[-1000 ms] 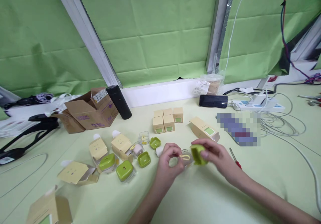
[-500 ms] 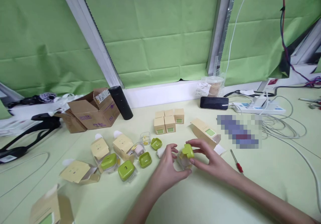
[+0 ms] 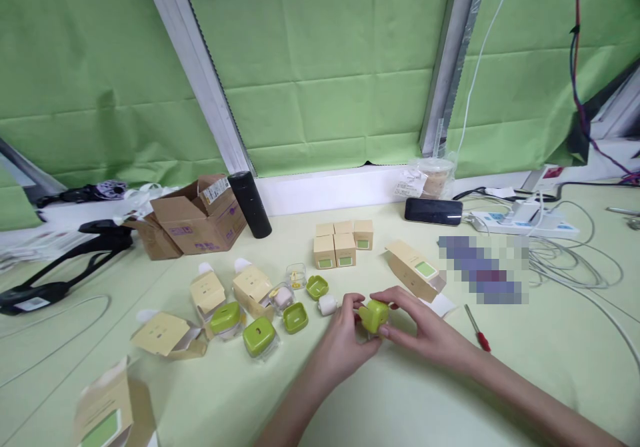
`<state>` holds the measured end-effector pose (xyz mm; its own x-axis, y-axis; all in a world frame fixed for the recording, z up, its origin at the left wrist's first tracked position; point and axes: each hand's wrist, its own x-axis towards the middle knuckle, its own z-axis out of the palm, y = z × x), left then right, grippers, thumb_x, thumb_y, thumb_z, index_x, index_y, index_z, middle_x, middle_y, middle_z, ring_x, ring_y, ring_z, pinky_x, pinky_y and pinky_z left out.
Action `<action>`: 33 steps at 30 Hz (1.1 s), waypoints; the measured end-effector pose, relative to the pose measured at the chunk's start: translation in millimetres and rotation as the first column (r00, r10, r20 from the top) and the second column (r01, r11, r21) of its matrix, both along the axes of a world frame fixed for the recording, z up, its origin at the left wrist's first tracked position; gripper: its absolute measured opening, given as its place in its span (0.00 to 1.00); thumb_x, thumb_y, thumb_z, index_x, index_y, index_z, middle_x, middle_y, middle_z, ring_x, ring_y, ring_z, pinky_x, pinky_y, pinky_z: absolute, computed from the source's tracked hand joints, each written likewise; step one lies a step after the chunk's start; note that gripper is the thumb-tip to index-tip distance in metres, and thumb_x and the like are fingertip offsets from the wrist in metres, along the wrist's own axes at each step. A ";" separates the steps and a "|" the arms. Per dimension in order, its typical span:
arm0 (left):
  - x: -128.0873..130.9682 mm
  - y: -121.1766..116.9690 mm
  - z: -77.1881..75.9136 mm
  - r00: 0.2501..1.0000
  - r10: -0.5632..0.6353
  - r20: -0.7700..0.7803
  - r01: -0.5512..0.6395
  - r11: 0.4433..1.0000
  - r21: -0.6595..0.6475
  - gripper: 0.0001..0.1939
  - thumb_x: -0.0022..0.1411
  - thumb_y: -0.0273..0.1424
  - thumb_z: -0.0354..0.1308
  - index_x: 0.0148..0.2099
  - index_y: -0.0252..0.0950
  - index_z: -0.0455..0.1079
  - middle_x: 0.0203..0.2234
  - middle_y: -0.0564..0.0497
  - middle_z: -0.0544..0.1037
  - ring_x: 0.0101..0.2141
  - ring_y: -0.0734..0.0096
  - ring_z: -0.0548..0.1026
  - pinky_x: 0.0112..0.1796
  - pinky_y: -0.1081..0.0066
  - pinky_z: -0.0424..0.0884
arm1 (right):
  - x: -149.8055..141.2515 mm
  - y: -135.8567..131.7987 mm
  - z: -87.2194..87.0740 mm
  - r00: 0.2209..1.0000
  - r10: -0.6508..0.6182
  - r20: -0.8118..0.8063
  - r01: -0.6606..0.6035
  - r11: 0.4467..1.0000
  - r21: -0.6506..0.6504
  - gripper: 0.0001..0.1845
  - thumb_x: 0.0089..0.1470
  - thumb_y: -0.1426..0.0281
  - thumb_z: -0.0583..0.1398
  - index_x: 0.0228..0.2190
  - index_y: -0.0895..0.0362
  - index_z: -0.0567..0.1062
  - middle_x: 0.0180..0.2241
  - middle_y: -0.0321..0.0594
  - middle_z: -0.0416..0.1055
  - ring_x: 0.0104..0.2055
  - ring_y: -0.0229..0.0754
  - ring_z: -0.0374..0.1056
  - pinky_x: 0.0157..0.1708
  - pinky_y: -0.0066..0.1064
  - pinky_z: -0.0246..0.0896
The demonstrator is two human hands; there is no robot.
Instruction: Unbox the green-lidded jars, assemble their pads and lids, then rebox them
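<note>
**Both hands closed in on one green cover, with two green-topped cases off to the left**

Right hand (image 3: 419, 325) pinched the green cover (image 3: 377, 315) between thumb and fingers, above the table's near middle, while the left hand (image 3: 346, 341) curled narrowly around the clear case under it. From my remote view, the cover lay over the case, but I could not tell whether it was fully seated.

Just left of the hands lay a white piece (image 3: 327, 305), two loose green shells (image 3: 295, 317) and a clear case with a pale item (image 3: 281, 297). Farther left, two green-topped cases (image 3: 259, 337) looked put together, so I judged the held one partly done and the loose shells unjoined. Opened cartons (image 3: 167, 333) spread beyond them; small boxes (image 3: 345, 250) stood grouped behind, apparently shut. A long open box (image 3: 413, 267) and a screwdriver (image 3: 477, 330) lay to the right.

One second earlier, the right hand had held the cover apart from the clear case and the left hand had pinched a yellow loop. Now the cover sat over the case, and I could not see the loop.
</note>
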<state>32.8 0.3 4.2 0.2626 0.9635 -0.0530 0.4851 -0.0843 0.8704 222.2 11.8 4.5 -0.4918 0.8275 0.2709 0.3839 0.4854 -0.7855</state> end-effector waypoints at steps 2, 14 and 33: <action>-0.3 -0.3 -0.7 1.000 -0.014 0.007 0.014 1.000 0.007 0.23 0.51 0.31 0.60 0.49 0.37 0.57 0.46 0.42 0.71 0.47 0.57 0.70 0.46 0.61 0.67 | -2.0 0.4 -0.6 0.997 -0.064 -0.047 0.061 0.997 -0.054 0.18 0.57 0.63 0.56 0.49 0.50 0.66 0.42 0.40 0.69 0.45 0.46 0.66 0.47 0.39 0.63; 0.5 -1.5 -0.1 0.995 -0.098 0.002 0.098 0.995 0.010 0.19 0.51 0.28 0.59 0.47 0.38 0.61 0.43 0.46 0.73 0.44 0.61 0.71 0.44 0.65 0.67 | -0.5 5.2 -1.6 0.995 -0.095 -0.030 0.086 0.973 -0.213 0.16 0.60 0.57 0.51 0.41 0.53 0.71 0.38 0.40 0.71 0.42 0.46 0.67 0.43 0.38 0.63; 3.0 0.0 -12.3 0.998 -0.056 0.035 0.055 0.998 0.022 0.27 0.49 0.28 0.61 0.53 0.38 0.61 0.47 0.44 0.71 0.45 0.62 0.71 0.46 0.64 0.67 | 13.6 8.2 9.0 0.977 -0.142 0.157 0.140 0.990 0.026 0.18 0.62 0.60 0.49 0.51 0.49 0.64 0.47 0.44 0.67 0.51 0.48 0.65 0.49 0.41 0.61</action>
<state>35.8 0.4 -8.0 0.3169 0.9482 -0.0225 0.4480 -0.1288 0.8847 235.8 20.0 13.5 -0.4080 0.8882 0.2113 0.5684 0.4282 -0.7025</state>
